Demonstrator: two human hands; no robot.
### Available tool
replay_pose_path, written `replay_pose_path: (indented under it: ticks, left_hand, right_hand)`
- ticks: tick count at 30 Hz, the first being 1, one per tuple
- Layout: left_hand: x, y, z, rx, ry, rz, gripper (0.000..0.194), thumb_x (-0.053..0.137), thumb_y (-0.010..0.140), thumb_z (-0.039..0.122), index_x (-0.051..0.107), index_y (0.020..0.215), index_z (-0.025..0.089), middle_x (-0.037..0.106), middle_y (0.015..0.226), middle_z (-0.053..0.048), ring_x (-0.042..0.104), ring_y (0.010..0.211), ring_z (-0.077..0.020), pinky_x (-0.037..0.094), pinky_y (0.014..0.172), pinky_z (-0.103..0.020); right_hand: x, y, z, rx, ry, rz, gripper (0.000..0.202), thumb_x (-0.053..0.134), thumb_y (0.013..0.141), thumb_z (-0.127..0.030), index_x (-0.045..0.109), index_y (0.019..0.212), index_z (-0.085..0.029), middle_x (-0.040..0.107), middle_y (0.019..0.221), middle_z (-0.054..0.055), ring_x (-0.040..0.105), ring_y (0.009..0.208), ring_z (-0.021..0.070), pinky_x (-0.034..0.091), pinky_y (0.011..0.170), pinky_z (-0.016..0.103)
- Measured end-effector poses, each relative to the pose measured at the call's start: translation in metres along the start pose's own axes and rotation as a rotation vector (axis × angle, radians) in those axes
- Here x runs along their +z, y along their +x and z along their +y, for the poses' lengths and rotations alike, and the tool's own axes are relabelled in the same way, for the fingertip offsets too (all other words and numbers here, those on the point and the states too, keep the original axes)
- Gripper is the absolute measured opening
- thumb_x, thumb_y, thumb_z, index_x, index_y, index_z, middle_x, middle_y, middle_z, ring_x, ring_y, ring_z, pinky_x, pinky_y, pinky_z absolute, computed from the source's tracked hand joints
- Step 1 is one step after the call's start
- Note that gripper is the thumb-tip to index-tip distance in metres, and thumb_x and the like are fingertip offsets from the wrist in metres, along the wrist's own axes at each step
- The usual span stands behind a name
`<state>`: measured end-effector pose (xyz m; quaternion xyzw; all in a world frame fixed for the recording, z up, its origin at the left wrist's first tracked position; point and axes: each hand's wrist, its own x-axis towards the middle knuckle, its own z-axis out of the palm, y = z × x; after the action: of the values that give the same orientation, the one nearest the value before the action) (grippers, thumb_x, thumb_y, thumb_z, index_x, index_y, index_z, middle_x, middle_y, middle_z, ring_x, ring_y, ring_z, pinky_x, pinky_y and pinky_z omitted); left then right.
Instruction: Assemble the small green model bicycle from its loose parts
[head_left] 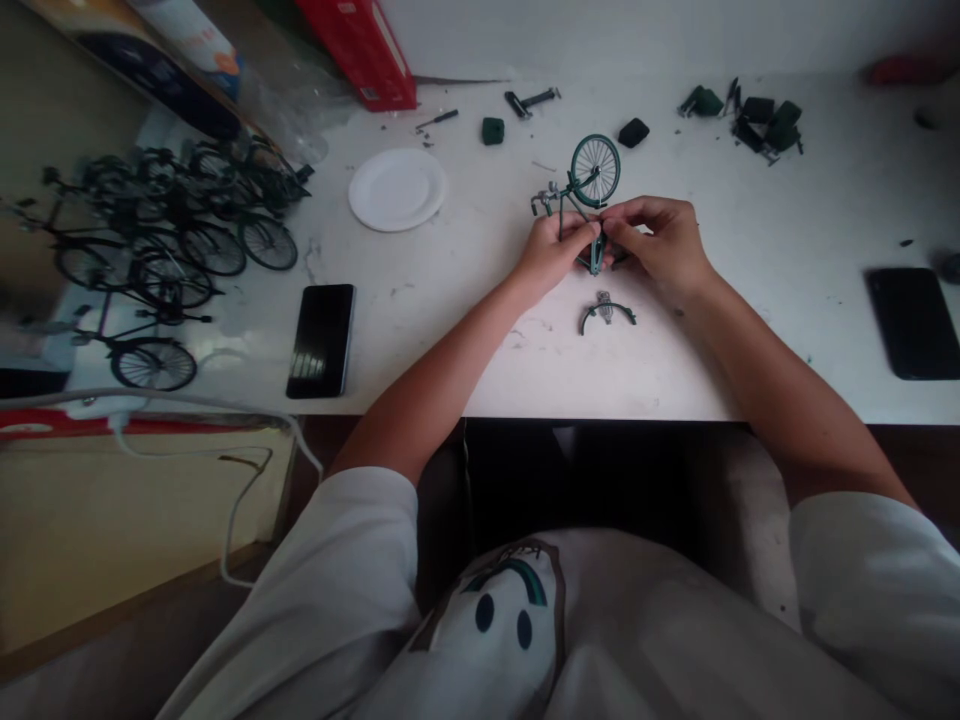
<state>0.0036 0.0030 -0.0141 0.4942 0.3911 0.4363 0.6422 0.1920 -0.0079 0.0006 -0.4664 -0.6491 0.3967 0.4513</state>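
Note:
A green model bicycle with one spoked wheel is between my hands, over the white table. My left hand is closed on its frame, thumb pressed near the lower end. From the right, my right hand pinches at the same spot, thumb and forefinger together; what sits between those fingertips is hidden. The wheel points away from me and the handlebar lies to the left. Just below my hands, on the table, rests a curved green mudguard with a small silvery metal piece by it.
Several finished-looking model bicycles crowd the left side. Nearby are a white plate, a phone, a screwdriver and a red box. Small green parts lie at the back right, and a dark flat object near the right edge.

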Motion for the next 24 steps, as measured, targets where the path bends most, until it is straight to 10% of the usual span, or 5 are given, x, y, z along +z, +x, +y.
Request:
replay_pose_path:
  ticks: [24]
  left_hand:
    - [-0.0010, 0.0040, -0.0075, 0.000, 0.038, 0.037, 0.013, 0.072, 0.110, 0.027, 0.072, 0.106, 0.015, 0.083, 0.107, -0.012, 0.083, 0.134, -0.0362, 0.069, 0.114, -0.058]
  right_hand:
    - [-0.0002, -0.0047, -0.0101, -0.021, -0.206, 0.021, 0.043, 0.082, 0.096, -0.071, 0.079, 0.108, -0.030, 0.082, 0.100, 0.011, 0.080, 0.079, 0.0315, 0.072, 0.077, 0.057]
